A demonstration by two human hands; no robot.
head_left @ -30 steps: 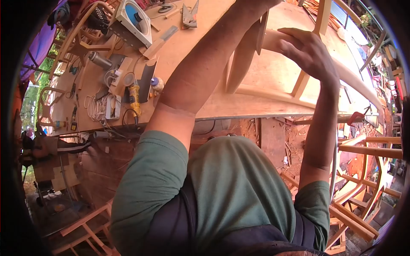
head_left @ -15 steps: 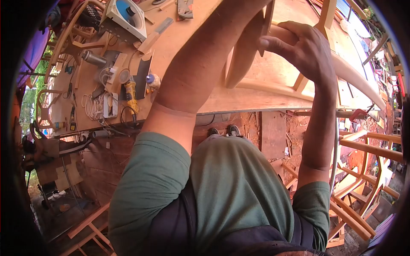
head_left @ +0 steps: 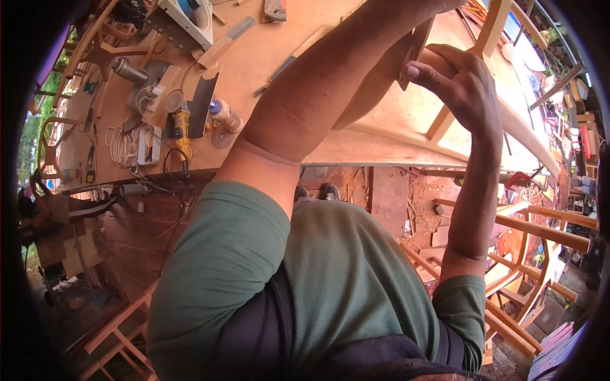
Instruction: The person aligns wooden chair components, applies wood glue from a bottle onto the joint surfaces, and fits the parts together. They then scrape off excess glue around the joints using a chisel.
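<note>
My right hand (head_left: 467, 89) curls over a rounded wooden part of a chair frame (head_left: 438, 124) lying on the workbench. Its thumb points left, by the lower end of a thin, flat brown strip (head_left: 418, 51); whether they touch I cannot tell. My left arm reaches across the bench, and only the edge of my left hand (head_left: 445, 4) shows at the top of the view, its fingers out of frame. Beneath that forearm is a broad, curved wooden piece (head_left: 375, 89), partly hidden by the arm.
On the bench's left side are a yellow power tool (head_left: 182, 130), a bottle with a blue-purple cap (head_left: 225, 115), coiled white cord (head_left: 121, 146) and a white-framed box (head_left: 190, 22). Wooden chair frames (head_left: 540, 232) stand on the floor at right. More wooden frames (head_left: 121, 336) are at lower left.
The view has shifted, uncovering more of the bottle and bench. My left arm has moved so its hand edge enters at the top. My right hand keeps its curled pose at the frame.
</note>
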